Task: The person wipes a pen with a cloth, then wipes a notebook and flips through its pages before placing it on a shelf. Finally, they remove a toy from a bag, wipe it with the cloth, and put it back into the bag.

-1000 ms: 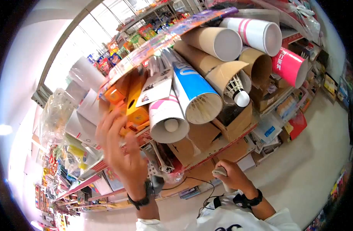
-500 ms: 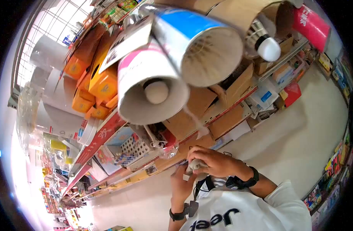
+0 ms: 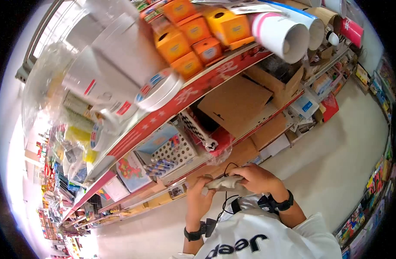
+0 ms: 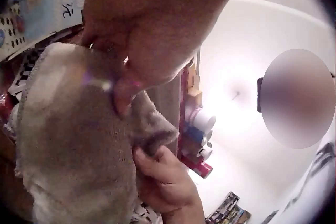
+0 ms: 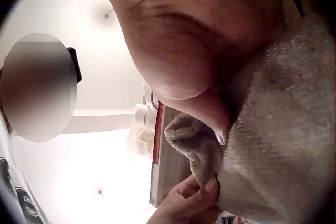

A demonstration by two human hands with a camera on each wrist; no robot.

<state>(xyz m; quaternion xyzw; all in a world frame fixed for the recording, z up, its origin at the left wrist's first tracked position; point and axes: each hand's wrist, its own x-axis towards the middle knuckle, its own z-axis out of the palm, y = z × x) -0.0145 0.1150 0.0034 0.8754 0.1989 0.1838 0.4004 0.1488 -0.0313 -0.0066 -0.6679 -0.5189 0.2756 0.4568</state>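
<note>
A grey-beige cloth (image 3: 226,183) is stretched between both hands, low in front of the white shirt. My left hand (image 3: 199,200) pinches its left end, and my right hand (image 3: 260,179) grips the other end. In the left wrist view the cloth (image 4: 79,140) hangs wide below the left hand (image 4: 147,29), whose thumb presses on it; the right hand (image 4: 170,184) pinches a fold. The right wrist view shows the right thumb over the cloth (image 5: 283,129), with the left hand's fingers (image 5: 197,195) at a bunched corner.
A red-edged shelf (image 3: 180,101) carries orange boxes (image 3: 174,45), white tubs (image 3: 157,88) and shuttlecock tubes (image 3: 284,36). Beneath are a flattened cardboard box (image 3: 234,105) and a dotted bin (image 3: 174,151). Floor (image 3: 327,151) lies at the right, with goods along its far edge. A thin black cable hangs by the hands.
The left hand has come down from beside the shelf tubes and taken hold of the cloth. Both hands have since spread slightly apart, stretching it. The view has shifted left along the shelf.
</note>
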